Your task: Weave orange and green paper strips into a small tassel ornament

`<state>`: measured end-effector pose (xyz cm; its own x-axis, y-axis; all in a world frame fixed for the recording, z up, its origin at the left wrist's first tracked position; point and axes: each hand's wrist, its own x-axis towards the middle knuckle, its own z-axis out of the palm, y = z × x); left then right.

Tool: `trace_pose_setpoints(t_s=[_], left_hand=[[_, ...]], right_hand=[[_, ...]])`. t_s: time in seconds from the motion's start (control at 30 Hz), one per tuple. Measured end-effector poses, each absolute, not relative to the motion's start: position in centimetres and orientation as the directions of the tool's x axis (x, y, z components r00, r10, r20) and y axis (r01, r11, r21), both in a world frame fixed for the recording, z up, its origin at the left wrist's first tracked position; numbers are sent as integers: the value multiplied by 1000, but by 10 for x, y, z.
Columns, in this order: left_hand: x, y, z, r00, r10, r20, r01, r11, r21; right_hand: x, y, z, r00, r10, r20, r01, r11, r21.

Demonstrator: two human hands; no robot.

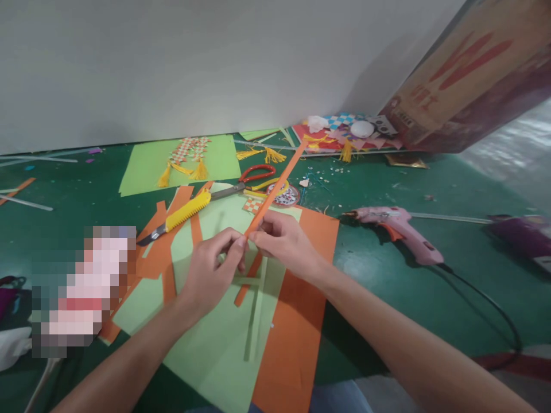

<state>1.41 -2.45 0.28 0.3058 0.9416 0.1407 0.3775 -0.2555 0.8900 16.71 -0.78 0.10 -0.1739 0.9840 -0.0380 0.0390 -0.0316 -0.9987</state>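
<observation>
My left hand [215,264] and my right hand [286,241] meet over the paper sheets, both pinched on the near end of a long orange paper strip [278,183] that slants up and away to the right. Under the hands lie a light green paper sheet [206,338] and an orange paper sheet [297,327], with thin green strips [253,310] and a short orange strip [245,289] on top. A yellow-handled utility knife [181,215] rests just left of my left hand.
Red-handled scissors [253,178] lie behind the hands. A pink glue gun [398,232] with a black cord sits right. A green sheet with a woven tasselled piece [187,155] lies at the back, more woven crafts [344,132] by a cardboard box [469,80].
</observation>
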Motion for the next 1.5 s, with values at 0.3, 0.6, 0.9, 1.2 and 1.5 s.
trace_pose_setpoints(t_s=[0.3, 0.6, 0.9, 1.2, 1.5], left_hand=[[15, -24, 2, 291, 953, 89, 343, -190, 920], [15, -24, 2, 275, 955, 116, 393, -222, 892], [16, -25, 1, 288, 947, 139, 411, -253, 876], [15, -25, 4, 292, 940, 178, 448, -298, 843], [16, -25, 3, 282, 943, 175, 432, -287, 855]], right_hand=[[169, -5, -1, -173, 984, -32, -38, -39, -999], [173, -5, -1, -301, 953, -32, -63, -53, -997], [171, -5, -1, -299, 952, -70, -105, -106, -989], [178, -1, 6, -244, 967, -69, -127, -102, -987], [177, -2, 8, -276, 958, -79, -113, -114, -987]])
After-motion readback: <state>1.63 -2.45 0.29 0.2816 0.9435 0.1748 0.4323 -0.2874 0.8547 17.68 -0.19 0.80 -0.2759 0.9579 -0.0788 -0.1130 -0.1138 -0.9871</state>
